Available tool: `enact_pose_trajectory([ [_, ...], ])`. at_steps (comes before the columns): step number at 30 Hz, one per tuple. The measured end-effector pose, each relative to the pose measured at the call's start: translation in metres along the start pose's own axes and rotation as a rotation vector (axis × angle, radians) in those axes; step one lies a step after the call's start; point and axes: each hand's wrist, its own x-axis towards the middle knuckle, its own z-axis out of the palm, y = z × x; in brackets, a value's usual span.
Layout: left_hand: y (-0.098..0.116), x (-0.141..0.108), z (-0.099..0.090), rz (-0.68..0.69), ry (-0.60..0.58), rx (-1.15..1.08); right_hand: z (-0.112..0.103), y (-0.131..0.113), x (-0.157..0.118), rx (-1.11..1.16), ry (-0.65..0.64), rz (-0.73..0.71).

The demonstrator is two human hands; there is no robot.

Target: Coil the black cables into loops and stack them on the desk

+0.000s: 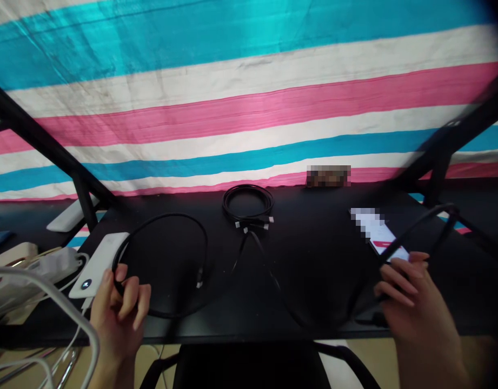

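My left hand [125, 305] is closed around a black cable [179, 214] near the desk's left side. From it the cable curves in a wide loop, with a small plug [199, 283] hanging at one end. My right hand [415, 297] grips a blurred black cable [421, 219] that arches up beside the phone. A strand runs along the desk's front toward the middle; whether both hands hold one same cable I cannot tell. Between the hands, farther back, lies a coiled black cable [249, 187] with several light-tipped plugs beside it.
A phone [389, 243] with a lit screen lies by my right hand. At left are a white power bank [100, 262], a power strip [41, 270] and white cords [70, 308]. Black frame bars [50, 140] flank the black desk [313, 270]. A chair [249, 367] stands in front.
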Motion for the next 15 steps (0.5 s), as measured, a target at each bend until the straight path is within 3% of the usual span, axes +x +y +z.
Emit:
enact_pose_trajectory([
  [5, 0.003, 0.002, -0.002, -0.036, 0.019, -0.035, -0.007, -0.013, -0.002, 0.014, -0.079, -0.036],
  [11, 0.003, 0.005, -0.007, 0.008, 0.076, -0.021, -0.019, -0.020, 0.000, 0.233, -0.143, 0.040],
  [15, 0.006, 0.008, -0.013, 0.008, 0.074, -0.030, -0.029, -0.023, 0.002, 0.128, -0.144, 0.024],
])
